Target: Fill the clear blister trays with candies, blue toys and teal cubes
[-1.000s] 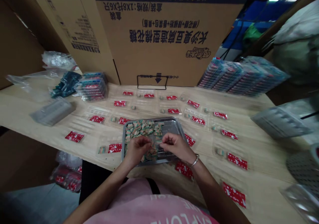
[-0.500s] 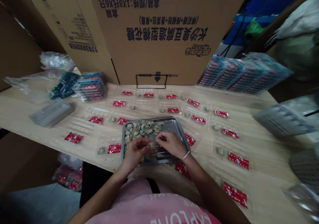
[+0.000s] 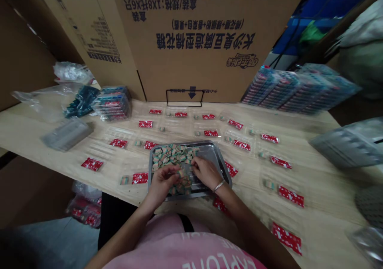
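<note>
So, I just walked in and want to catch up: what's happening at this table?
A person in a pink top has both hands in a metal tray of small green-and-tan packets. The left hand is curled on a few; the right hand touches the pile. Red sachets lie around it on the table.

Both bare forearms reach forward over the near edge of the tabletop [image 3: 323,217] and converge near its middle. The left hand [image 3: 163,179] is turned thumb-up, its fingers [image 3: 172,172] curled shut toward the palm. The right hand [image 3: 206,171] lies palm down just beside it, wrist angled inward. Its fingers [image 3: 196,166] bend downward with their tips hidden, so their grip cannot be told.
</note>
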Demonstrator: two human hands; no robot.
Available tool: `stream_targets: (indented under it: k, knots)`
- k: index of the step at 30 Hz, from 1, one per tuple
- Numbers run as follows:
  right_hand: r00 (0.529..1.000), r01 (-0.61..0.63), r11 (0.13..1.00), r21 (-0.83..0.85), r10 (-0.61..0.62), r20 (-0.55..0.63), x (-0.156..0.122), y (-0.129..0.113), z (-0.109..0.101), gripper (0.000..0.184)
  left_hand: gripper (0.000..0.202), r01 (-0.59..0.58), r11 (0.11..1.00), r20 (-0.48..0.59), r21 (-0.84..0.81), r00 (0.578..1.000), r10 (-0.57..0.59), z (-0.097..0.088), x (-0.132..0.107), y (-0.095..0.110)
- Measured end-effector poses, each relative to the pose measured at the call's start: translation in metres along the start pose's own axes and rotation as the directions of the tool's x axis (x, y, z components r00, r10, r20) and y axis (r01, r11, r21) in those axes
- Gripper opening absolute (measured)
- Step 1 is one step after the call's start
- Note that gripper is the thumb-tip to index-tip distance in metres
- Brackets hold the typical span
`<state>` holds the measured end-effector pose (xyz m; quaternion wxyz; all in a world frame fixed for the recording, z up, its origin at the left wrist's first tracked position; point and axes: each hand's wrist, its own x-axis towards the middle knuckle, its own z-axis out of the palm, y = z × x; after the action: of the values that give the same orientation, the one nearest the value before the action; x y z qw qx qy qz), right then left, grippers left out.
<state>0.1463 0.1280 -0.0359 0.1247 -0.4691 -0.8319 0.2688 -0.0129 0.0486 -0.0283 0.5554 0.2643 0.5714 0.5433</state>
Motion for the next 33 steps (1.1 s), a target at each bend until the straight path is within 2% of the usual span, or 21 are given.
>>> stream_targets:
  k: [2,4,6,12,14,18,20,24,28,30,33]
  knots:
    - [0.998,0.061,0.986,0.157,-0.058,-0.026,-0.006,-0.006,-0.005,0.012,0.028,-0.007,1.0,0.018,-0.003,1.0,0.007,0.001,-0.001,0.001]
    - [0.992,0.119,0.927,0.357,-0.123,-0.011,-0.011,-0.014,-0.009,0.009,0.027,-0.021,1.0,0.057,0.009,0.998,0.02,0.002,-0.001,0.002]
    - [0.991,0.115,0.859,0.498,-0.134,0.003,-0.015,-0.021,-0.009,0.005,0.026,-0.028,0.999,0.077,0.022,0.997,0.026,0.002,-0.002,0.003]
    - [0.993,-0.003,0.735,0.678,0.084,-0.087,-0.017,-0.01,0.0,0.01,0.033,0.053,0.996,0.013,-0.076,0.999,-0.052,-0.002,-0.003,0.0]
    - [0.995,-0.032,0.678,0.734,0.093,-0.042,-0.018,-0.007,0.002,0.015,0.033,0.06,0.994,0.011,-0.091,0.998,-0.06,-0.002,-0.003,0.0]
    - [0.997,-0.072,0.583,0.809,0.024,0.071,-0.019,-0.014,0.006,0.018,0.03,0.055,0.997,0.035,-0.062,0.998,-0.053,0.0,-0.004,0.001]
    - [0.998,-0.052,0.601,0.798,0.014,0.054,-0.02,-0.021,0.009,0.016,0.029,0.045,0.999,0.08,-0.03,0.996,-0.042,0.001,-0.004,0.002]
    - [1.0,-0.011,0.704,0.711,0.016,-0.001,-0.022,-0.027,0.013,0.011,0.027,0.021,1.0,0.126,0.001,0.992,-0.021,0.001,-0.004,0.002]
    - [0.999,-0.012,0.688,0.726,-0.017,0.033,-0.019,-0.015,0.011,0.014,0.031,0.053,0.999,0.117,0.001,0.992,-0.053,0.002,-0.004,0.001]
    - [1.0,-0.016,0.703,0.711,0.009,0.013,-0.017,-0.003,0.006,0.014,0.032,0.068,0.998,0.122,0.007,0.99,-0.068,0.003,-0.005,0.001]
    - [0.991,-0.037,0.855,0.518,0.1,-0.093,-0.014,0.014,-0.002,0.008,0.027,0.041,0.999,0.129,0.031,0.991,-0.045,0.002,-0.005,0.003]
